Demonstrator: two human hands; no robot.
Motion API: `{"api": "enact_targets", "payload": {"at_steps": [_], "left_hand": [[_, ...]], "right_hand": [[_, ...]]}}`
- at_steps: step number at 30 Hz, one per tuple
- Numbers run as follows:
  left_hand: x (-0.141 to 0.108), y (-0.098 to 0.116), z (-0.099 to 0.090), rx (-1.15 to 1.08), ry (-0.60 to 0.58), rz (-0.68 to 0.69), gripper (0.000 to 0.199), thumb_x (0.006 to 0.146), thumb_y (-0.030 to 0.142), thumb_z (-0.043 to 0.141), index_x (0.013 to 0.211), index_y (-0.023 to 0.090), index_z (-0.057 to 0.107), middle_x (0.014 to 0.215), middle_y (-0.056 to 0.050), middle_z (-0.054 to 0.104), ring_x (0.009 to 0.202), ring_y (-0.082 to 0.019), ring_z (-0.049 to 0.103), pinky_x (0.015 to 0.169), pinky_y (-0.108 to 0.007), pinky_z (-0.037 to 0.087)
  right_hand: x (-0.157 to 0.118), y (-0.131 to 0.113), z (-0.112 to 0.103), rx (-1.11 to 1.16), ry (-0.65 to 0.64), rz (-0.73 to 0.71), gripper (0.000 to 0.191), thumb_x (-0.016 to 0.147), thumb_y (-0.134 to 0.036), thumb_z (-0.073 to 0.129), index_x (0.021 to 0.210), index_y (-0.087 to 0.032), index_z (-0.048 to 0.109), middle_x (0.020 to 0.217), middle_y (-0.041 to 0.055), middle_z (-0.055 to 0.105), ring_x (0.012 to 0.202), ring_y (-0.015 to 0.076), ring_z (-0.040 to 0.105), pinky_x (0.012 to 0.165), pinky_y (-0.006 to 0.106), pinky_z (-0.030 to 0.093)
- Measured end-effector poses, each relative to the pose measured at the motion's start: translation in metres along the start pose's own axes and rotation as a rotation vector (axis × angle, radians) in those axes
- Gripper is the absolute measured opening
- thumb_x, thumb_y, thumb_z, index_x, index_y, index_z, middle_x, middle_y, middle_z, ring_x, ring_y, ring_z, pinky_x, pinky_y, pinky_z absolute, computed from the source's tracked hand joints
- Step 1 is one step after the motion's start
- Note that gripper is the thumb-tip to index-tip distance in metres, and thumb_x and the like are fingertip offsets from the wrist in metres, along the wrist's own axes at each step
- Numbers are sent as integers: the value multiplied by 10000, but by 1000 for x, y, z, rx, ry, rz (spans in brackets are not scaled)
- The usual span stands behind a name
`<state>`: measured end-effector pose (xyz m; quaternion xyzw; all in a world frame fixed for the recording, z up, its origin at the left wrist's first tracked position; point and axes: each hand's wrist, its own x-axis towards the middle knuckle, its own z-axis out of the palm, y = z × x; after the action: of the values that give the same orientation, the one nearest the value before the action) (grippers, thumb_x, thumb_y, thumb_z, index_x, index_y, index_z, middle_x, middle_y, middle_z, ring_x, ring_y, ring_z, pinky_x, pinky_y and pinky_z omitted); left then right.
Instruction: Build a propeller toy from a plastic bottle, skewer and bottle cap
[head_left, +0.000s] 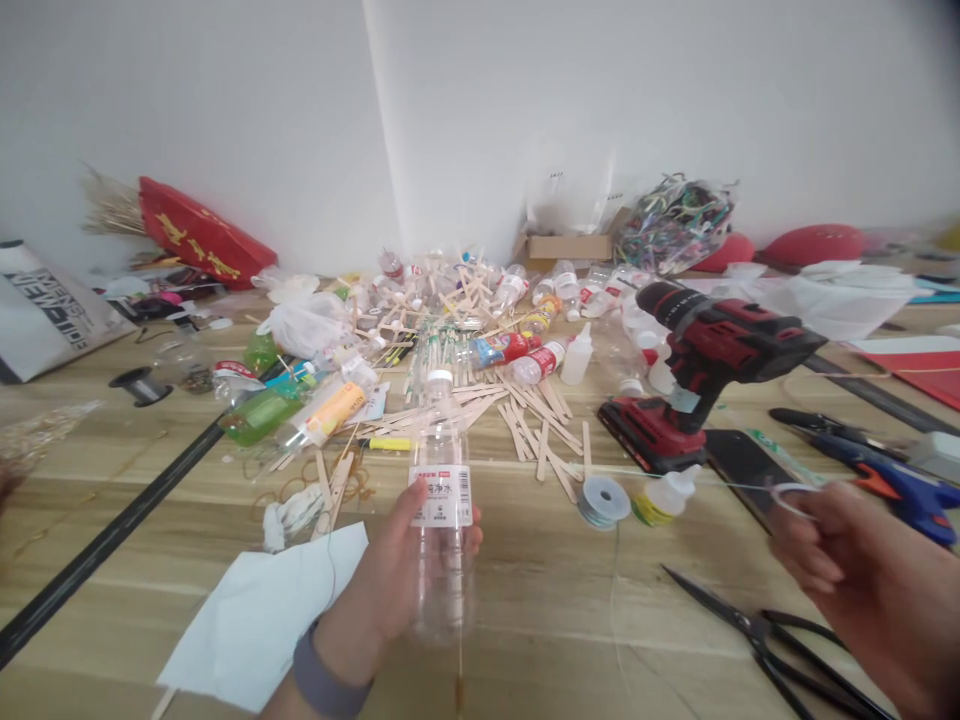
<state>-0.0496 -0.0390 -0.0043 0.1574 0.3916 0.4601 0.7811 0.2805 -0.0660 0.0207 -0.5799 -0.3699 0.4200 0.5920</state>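
Note:
My left hand, with a grey band at the wrist, is wrapped round a clear plastic bottle with a white cap and a white label. The bottle stands upright in my grip above the table. At the right, my right hand is closed on a small white ring. A thin pale line runs leftward from the ring toward the bottle. Between my hands lie a spool of thread and a small dropper bottle with yellow at its base.
Black scissors lie at the lower right, near a red cordless drill and a blue glue gun. Wooden sticks and plastic bottles crowd the middle. A white sheet lies at the lower left.

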Motion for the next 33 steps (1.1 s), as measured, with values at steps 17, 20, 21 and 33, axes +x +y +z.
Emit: {"api": "enact_targets", "payload": {"at_steps": [17, 20, 21, 33], "left_hand": [[-1, -10, 2, 12, 16, -32, 336, 865, 426, 595, 828, 112, 711, 744, -93, 749, 627, -188, 694, 605, -268, 525], [-2, -9, 4, 23, 29, -70, 337, 872, 416, 584, 822, 109, 714, 735, -88, 742, 619, -182, 684, 596, -265, 518], [-3, -9, 5, 31, 27, -86, 357, 878, 421, 572, 811, 102, 717, 718, -89, 736, 605, -179, 675, 580, -261, 512], [-7, -19, 11, 145, 61, -61, 338, 883, 408, 530, 826, 108, 675, 652, -74, 718, 546, -159, 645, 541, -238, 470]], "right_hand": [[-20, -3, 107, 46, -300, 79, 518, 696, -650, 683, 558, -188, 492, 512, -40, 450, 432, 72, 327, 435, 245, 250], [-19, 1, 121, 11, -371, 111, 509, 715, -658, 657, 600, -186, 506, 530, -41, 478, 431, 70, 347, 445, 244, 232], [-19, 3, 125, 1, -397, 117, 503, 725, -655, 647, 608, -187, 502, 527, -44, 475, 430, 70, 348, 445, 244, 225], [-21, 15, 152, -75, -533, 146, 495, 771, -644, 584, 597, -192, 479, 520, -52, 463, 440, 74, 363, 456, 247, 228]]}}
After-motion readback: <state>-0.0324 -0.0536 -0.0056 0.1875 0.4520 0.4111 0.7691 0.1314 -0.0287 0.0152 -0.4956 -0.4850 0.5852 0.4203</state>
